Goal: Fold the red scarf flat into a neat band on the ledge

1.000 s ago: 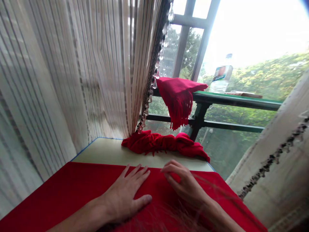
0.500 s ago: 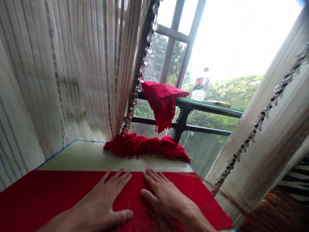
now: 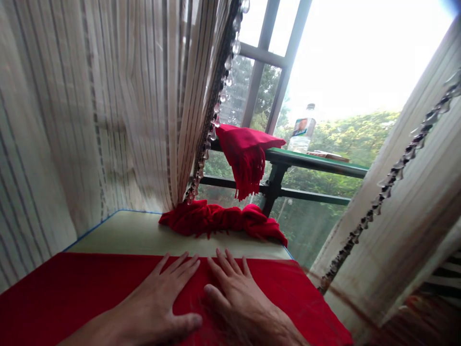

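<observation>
A red cloth (image 3: 90,283) lies spread flat over the near part of a pale table (image 3: 118,235) with a blue edge. My left hand (image 3: 158,293) rests flat on it, fingers spread, the tips at the cloth's far edge. Beside it, my right hand (image 3: 237,293) also lies flat with fingers apart, its fingertips reaching slightly past that edge. Neither hand grips anything. Farther back on the table sits a bunched red fringed cloth (image 3: 223,218), apart from both hands.
Another red fringed scarf (image 3: 248,149) hangs over the green railing (image 3: 324,166). A clear plastic bottle (image 3: 302,129) and a flat brown object (image 3: 329,155) stand on the ledge. Striped curtains (image 3: 126,96) with beaded trim flank the window. Striped black-and-white fabric (image 3: 444,271) shows at right.
My right hand has shifted slightly left, and its fingers are spread wider. The left hand stays flat on the cloth. The whole view has moved slightly.
</observation>
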Tool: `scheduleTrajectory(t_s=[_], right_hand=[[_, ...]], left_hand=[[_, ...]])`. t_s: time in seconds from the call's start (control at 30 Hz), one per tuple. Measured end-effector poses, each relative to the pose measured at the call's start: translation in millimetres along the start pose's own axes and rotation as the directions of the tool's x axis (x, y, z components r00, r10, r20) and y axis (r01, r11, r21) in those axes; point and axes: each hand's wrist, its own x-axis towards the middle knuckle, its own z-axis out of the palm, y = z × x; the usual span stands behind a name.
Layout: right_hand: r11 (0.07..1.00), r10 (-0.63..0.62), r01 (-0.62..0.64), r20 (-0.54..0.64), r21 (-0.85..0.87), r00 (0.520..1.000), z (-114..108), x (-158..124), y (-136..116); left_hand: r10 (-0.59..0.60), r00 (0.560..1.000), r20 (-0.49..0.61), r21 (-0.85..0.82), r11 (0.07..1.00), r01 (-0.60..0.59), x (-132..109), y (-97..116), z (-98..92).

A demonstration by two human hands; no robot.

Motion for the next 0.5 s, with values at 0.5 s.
scheduleTrajectory(t_s=[0.5], right_hand=[[0.795, 0.173, 0.021, -0.261, 0.606, 0.950, -14, 16, 72]], left_hand=[[0.052, 0.999, 0.007, -0.013, 0.999, -0.052, -1, -4, 1.4]])
